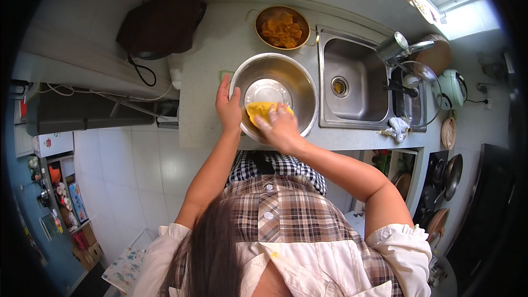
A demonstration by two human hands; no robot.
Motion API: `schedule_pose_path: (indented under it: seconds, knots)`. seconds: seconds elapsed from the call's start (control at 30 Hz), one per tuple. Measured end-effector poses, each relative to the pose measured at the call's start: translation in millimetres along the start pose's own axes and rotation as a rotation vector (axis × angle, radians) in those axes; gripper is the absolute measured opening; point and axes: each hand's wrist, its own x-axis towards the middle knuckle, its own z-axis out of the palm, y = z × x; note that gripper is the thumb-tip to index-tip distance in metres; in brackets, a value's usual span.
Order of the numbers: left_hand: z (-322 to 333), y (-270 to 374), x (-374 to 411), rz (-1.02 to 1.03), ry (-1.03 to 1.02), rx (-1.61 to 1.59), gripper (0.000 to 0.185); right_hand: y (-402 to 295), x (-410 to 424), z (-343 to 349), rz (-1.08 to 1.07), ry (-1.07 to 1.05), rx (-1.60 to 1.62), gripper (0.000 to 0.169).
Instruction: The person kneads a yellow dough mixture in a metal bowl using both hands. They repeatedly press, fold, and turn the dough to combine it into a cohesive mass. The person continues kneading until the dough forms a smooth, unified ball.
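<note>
A wide stainless steel bowl (303,78) rests on the speckled countertop (202,62) in front of me. My left hand (229,105) grips the bowl's left rim, thumb over the edge and fingers along the outside. Inside the bowl, my right hand (282,128) presses on a lump of yellow dough (258,111); its fingers are slightly blurred and carry whitish residue. Behind the bowl stands a gold-rimmed two-handled pan (306,23) that holds orange cooked pieces (282,29), perhaps pumpkin.
Right of the bowl is a steel double sink (359,87) with a faucet (420,45), a glass lid (437,91) and a white cloth (398,129) on its front edge. A dark cloth-covered object (161,25) stands at the back left. A green rice cooker (452,87) is farther right.
</note>
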Motion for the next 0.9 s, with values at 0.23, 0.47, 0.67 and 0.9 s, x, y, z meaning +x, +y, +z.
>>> schedule_pose_path:
  seconds: [0.23, 0.47, 0.67, 0.9]
  knots:
    - [-34, -29, 13, -0.124, -0.064, -0.190, 0.051, -42, 21, 41, -0.115, -0.162, 0.014, 0.097]
    - [-29, -24, 9, -0.104, -0.099, -0.190, 0.051, 65, 139, -57, -0.300, 0.094, -0.258, 0.037]
    - [-31, -27, 7, -0.034, -0.026, -0.107, 0.049, 75, 63, -16, -0.093, -0.013, -0.353, 0.067]
    - [-33, -39, 11, -0.016, -0.048, -0.174, 0.048, 18, 7, 32, 0.096, -0.232, -0.010, 0.089]
